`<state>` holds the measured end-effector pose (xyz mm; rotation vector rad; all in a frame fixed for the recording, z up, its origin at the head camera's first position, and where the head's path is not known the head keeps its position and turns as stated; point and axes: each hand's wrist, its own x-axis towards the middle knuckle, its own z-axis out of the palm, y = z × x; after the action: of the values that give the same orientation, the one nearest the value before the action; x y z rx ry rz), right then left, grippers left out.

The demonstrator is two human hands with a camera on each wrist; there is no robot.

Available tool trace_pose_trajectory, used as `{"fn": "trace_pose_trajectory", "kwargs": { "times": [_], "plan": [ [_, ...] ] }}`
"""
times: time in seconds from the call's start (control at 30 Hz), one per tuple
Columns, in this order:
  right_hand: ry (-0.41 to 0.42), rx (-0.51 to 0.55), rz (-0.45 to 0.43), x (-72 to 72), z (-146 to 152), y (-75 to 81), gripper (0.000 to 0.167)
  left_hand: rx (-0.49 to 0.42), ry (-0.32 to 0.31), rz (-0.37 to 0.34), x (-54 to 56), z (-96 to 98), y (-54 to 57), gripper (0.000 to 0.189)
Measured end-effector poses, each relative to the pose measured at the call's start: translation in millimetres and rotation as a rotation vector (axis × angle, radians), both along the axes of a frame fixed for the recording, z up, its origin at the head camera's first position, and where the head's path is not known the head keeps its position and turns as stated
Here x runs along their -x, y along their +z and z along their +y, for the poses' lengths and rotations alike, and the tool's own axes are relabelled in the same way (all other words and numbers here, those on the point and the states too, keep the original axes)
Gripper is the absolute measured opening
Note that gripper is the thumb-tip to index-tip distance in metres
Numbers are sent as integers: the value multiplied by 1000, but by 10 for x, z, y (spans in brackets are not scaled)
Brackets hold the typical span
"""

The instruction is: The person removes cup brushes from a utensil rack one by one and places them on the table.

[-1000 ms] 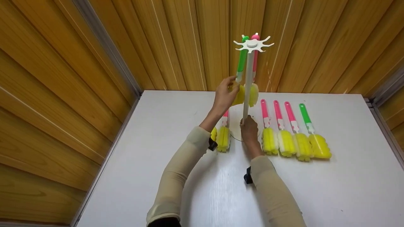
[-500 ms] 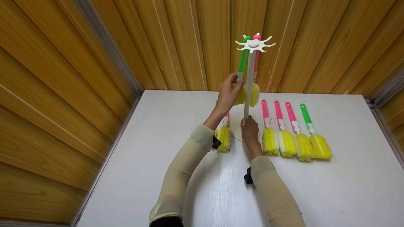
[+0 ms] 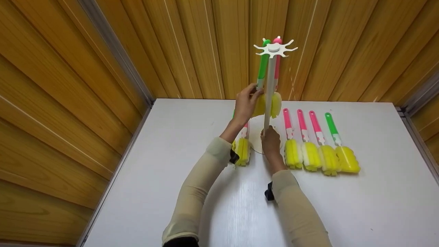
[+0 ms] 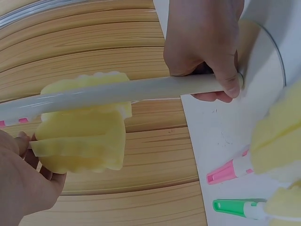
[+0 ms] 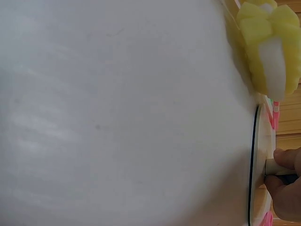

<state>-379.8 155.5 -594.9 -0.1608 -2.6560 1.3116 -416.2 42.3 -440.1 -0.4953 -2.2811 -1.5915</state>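
Note:
A white stand pole [image 3: 270, 85] rises in the head view to a star-shaped top with curved hooks [image 3: 273, 48]. From the back hooks hang a green-handled sponge brush [image 3: 263, 67] and a pink-handled sponge brush [image 3: 277, 68]. My left hand [image 3: 244, 105] pinches the green-handled brush at its white neck, just above the yellow sponge; the left wrist view shows thumb and fingers there beside the sponge [image 4: 84, 136]. Low on the pole, my right hand [image 3: 272, 142] grips it just above the round base [image 3: 255, 145], also seen in the right wrist view.
Right of the base lie several sponge brushes in a row, three pink-handled [image 3: 301, 120] and one green-handled [image 3: 331, 123]. Left of it lies another pink-handled brush [image 3: 243, 151], with one more partly hidden behind my left forearm. A wood-panelled wall [image 3: 192, 51] stands behind the white table [image 3: 171, 130].
My left hand has shifted slightly right to the green-handled brush's neck, its fingers closing in, then dipped a little. My right hand stays on the pole.

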Motion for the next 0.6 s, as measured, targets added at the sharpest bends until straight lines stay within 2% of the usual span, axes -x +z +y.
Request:
{"fn": "trace_pose_trajectory", "kwargs": {
  "times": [0.27, 0.6],
  "plan": [
    [3, 21, 14, -15, 18, -10, 5, -2, -8, 43, -18, -70, -29, 20],
    [-10, 35, -2, 13, 11, -64, 5, -6, 30, 77, -118, -190, -67, 19]
  ]
}}
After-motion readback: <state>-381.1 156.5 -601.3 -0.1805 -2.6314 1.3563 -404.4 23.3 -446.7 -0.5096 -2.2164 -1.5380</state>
